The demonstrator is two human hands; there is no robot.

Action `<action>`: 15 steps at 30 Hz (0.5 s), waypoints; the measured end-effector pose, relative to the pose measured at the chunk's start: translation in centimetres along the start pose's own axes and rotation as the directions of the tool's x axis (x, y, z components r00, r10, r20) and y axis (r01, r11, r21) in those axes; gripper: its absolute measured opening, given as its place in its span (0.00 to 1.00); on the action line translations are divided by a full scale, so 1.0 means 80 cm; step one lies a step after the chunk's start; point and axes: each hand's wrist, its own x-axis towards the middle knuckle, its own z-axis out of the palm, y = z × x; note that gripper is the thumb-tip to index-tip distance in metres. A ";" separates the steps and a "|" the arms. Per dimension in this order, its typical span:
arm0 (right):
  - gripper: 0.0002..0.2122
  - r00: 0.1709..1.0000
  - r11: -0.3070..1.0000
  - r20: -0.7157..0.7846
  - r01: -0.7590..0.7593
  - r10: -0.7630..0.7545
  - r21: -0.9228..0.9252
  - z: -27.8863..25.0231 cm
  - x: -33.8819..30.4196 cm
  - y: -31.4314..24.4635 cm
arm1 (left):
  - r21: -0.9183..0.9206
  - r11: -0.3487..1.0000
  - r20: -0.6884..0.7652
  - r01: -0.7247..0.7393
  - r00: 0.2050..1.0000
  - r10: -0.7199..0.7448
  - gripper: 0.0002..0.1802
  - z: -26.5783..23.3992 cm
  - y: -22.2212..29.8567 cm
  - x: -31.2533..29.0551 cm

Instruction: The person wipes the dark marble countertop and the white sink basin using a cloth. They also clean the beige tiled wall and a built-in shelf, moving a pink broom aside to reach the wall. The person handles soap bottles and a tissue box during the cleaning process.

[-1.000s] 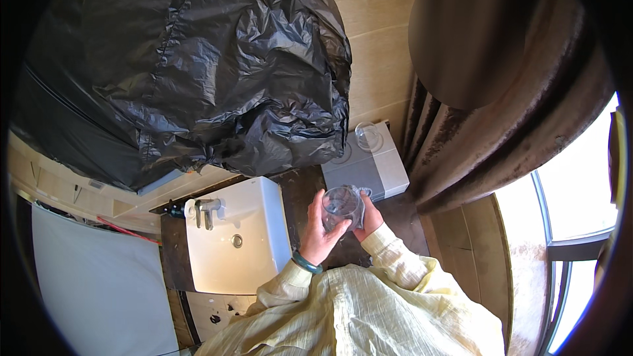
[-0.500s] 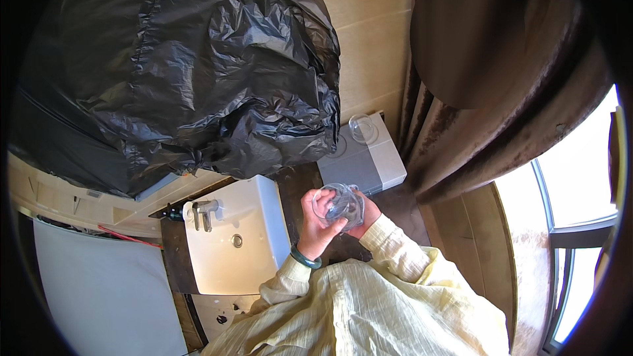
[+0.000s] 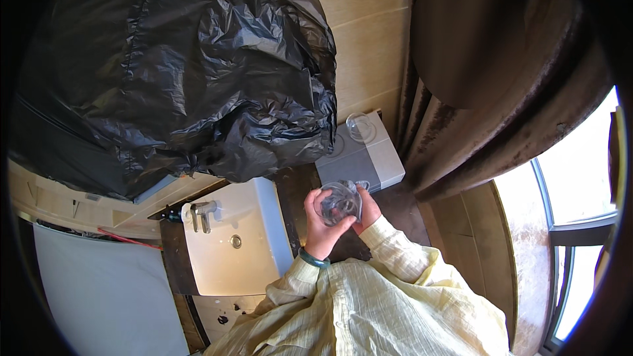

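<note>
Both hands meet in front of my body, just right of the sink. My left hand [image 3: 321, 232] curls its fingers and thumb round the side of a clear, round glass cup [image 3: 340, 204]. On the cup's right, my right hand [image 3: 370, 209] grips it near a looped clear part that looks like a handle. Most of the right fingers are hidden behind the glass. A second clear, round glass piece [image 3: 361, 128] rests on a grey and white box [image 3: 364, 158] just beyond my hands.
A white sink [image 3: 227, 257] with a metal faucet [image 3: 204, 215] lies to the left. Black plastic sheeting [image 3: 198, 79] bulges over the upper left. Brown curtains [image 3: 448, 132] hang at the right, with a window [image 3: 580, 165] beyond. A dark counter [image 3: 405, 207] surrounds the box.
The glass cup has turned slightly in my hands, and its looped part now shows at the right. Both hands stay in nearly the same place.
</note>
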 end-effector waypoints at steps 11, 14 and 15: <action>0.15 0.939 0.895 0.049 0.339 -0.340 -0.290 -0.001 -0.005 0.024 | 0.101 0.992 0.102 0.082 0.991 -0.092 0.49 -0.029 0.000 0.000; 0.12 0.796 0.538 0.305 0.586 -0.523 -0.605 0.012 -0.013 0.014 | 0.200 0.978 0.084 0.065 0.993 -0.083 0.49 -0.026 -0.012 -0.004; 0.12 0.706 0.291 0.444 0.663 -0.552 -0.690 0.018 -0.017 0.008 | 0.199 0.977 0.091 0.079 0.991 -0.099 0.49 -0.026 -0.020 -0.005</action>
